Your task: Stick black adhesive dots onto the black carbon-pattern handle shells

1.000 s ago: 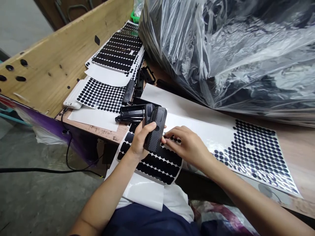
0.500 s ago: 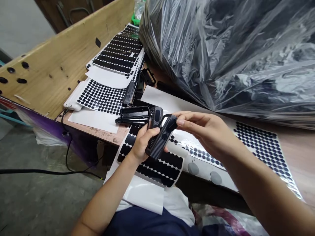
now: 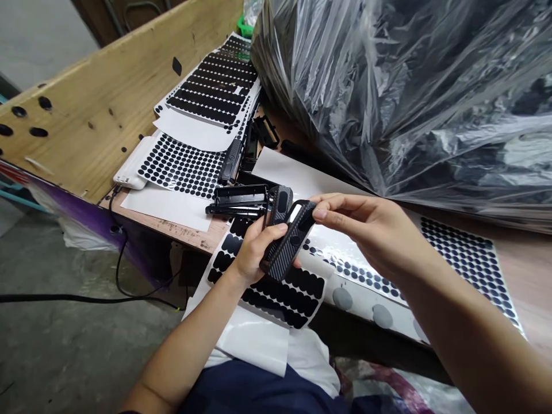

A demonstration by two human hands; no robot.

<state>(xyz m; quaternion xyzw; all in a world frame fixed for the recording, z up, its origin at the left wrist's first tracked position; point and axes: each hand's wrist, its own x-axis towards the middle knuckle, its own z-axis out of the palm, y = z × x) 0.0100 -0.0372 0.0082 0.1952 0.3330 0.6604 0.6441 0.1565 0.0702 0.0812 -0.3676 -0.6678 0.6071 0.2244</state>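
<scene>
My left hand [image 3: 252,253] is wrapped round a black plastic casing [image 3: 282,256] with a carbon-fibre pattern, its thumb on the near edge. A pale slot shows near the casing's upper end. The thumb and fingertips of my right hand [image 3: 345,215] are pinched together at that end, on what looks like a dark oval sticker [image 3: 307,219], partly hidden by the fingers. Just behind the held casing is a second patterned casing [image 3: 281,201] with a dark oval on its face. Under my left hand a sheet of black stickers [image 3: 297,293] hangs over the table edge onto my lap.
Open black casings [image 3: 239,198] lie left of my hands. Further back are sheets of round stickers [image 3: 185,167] and oval stickers [image 3: 211,92] beside a wooden board [image 3: 121,98]. A large plastic-wrapped bundle [image 3: 409,103] fills the back right. A cable [image 3: 86,298] hangs at the left.
Both hands and the casing keep nearly the same pose, and the casing is turned slightly. The whole view has shifted a little. Nothing has been let go.
</scene>
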